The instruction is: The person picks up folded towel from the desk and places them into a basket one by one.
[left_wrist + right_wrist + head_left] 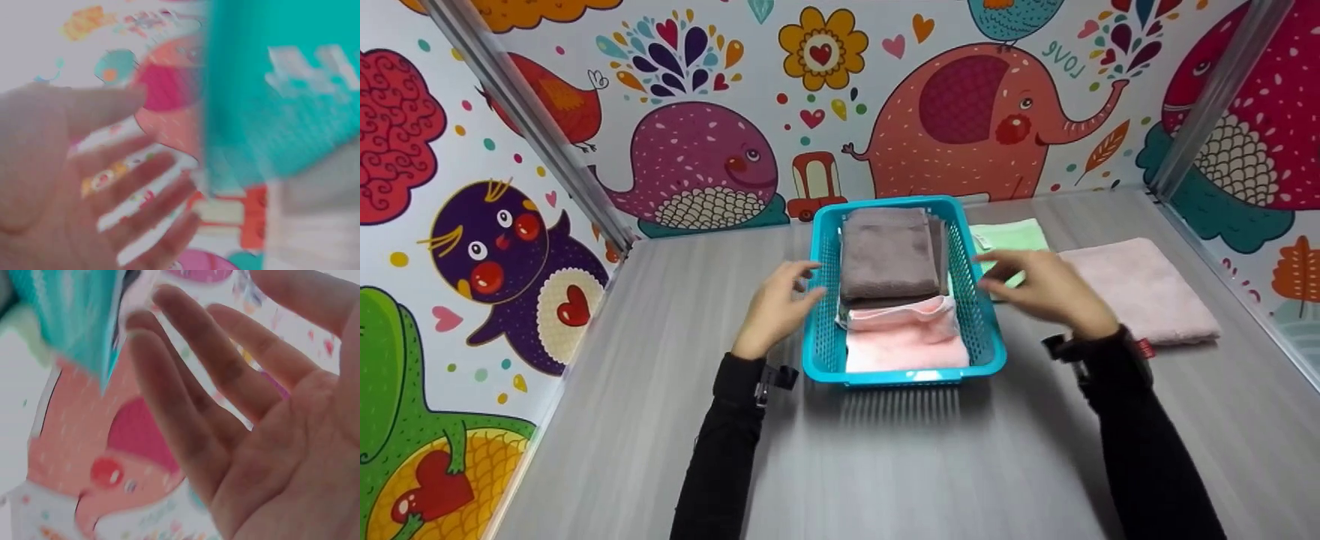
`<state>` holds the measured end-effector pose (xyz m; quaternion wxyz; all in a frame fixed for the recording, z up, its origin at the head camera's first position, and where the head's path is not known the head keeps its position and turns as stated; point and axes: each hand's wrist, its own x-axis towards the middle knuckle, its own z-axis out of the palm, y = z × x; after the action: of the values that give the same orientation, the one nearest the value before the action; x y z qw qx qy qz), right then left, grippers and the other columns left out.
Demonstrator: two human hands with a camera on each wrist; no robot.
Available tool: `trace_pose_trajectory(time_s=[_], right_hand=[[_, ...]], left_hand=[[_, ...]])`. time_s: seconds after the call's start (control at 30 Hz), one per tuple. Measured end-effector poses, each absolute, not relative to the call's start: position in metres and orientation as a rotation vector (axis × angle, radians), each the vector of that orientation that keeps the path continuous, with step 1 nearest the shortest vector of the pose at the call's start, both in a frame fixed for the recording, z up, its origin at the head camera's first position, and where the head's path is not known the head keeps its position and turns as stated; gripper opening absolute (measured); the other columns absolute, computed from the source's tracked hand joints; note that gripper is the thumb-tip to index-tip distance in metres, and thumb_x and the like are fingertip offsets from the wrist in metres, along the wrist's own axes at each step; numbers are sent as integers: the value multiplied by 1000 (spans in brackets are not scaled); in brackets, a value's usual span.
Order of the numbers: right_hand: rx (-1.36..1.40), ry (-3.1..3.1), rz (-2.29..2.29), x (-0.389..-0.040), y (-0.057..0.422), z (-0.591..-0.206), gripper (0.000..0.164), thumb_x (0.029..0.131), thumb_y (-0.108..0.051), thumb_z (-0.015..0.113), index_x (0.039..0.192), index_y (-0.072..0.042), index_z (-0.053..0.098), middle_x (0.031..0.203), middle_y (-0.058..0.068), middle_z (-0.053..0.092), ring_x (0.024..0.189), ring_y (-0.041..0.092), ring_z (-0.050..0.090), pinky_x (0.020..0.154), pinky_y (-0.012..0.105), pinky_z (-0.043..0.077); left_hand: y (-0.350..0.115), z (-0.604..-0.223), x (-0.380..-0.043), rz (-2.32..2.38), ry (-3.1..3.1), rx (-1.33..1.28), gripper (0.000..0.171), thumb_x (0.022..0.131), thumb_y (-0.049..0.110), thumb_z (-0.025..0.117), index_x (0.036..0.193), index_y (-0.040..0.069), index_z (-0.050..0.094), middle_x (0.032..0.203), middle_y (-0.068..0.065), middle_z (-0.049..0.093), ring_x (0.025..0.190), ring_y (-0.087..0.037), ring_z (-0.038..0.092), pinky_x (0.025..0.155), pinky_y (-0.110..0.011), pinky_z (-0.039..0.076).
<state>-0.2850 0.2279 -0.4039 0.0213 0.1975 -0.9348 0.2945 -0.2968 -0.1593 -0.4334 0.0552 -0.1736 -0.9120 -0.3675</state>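
- Between both hands' fingers, what's up?
- Teal basket [982, 330]; brown towels [885, 251] and pink cloth [907, 343] inside. Left hand [780, 307], right hand [1046, 289]: fingers wide, gripping nothing. Tips at its side rims, can't tell if touching.
- Labels?
- Right of right fingers: pink towel [1140, 292], red tag [1145, 348], too small to read. Beyond right fingertips: green cloth [1020, 234], white label [981, 239], unreadable. Wall farther past: "LOVE" [1065, 58], mirrored.

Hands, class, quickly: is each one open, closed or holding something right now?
Left hand: open, holding nothing, at the blue basket's left side.
Right hand: open, holding nothing, at its right side.
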Motion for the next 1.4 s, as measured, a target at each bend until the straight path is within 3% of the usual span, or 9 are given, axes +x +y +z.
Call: trace_pose_trajectory(time_s=[0.13,0.23,0.53,0.8,1.1,1.4], right_hand=[[450,-2911,848,-304,250,-429,51,101,-30,67,148,-12,59,136,25,64,122,44,61,99,64,50],[428,-2996,735,-318,257,-457,59,103,-35,62,155,-11,49,147,31,52,133,51,48,107,71,39],[390,-3094,556,-349,259,-492,61,108,-39,51,160,-11,39,159,29,39,147,50,34,118,70,25],[314,-3257,532,-354,262,-502,61,108,-37,49,162,-12,35,168,24,26,153,50,22,120,70,20],[341,-3268,448,-342,260,-498,62,107,-38,51,161,-11,37,165,27,30,150,53,26,117,71,27],[476,-3177,269,-309,256,-494,61,103,-42,57,155,-11,49,157,28,44,140,55,42,108,69,39]], left_hand=[[-169,-457,-311,-1119,-2740,-368,44,102,26,67,140,5,61,105,-12,62,80,-22,57,68,-35,45],[-173,-472,-316,-1183,-2783,-327,51,103,32,66,145,5,56,91,-6,57,70,-17,48,65,-31,38],[-165,-481,-321,-1355,-2734,-393,42,103,19,62,138,-2,54,76,3,37,65,-15,35,69,-33,32],[-156,-479,-318,-1388,-2748,-347,42,103,17,58,141,0,53,76,3,36,66,-16,37,68,-33,32],[-154,-477,-321,-1404,-2735,-344,41,103,17,56,140,0,52,74,3,41,67,-16,41,72,-32,36],[-157,-476,-320,-1419,-2750,-288,44,104,18,56,144,2,50,76,1,40,69,-18,42,70,-34,34]])
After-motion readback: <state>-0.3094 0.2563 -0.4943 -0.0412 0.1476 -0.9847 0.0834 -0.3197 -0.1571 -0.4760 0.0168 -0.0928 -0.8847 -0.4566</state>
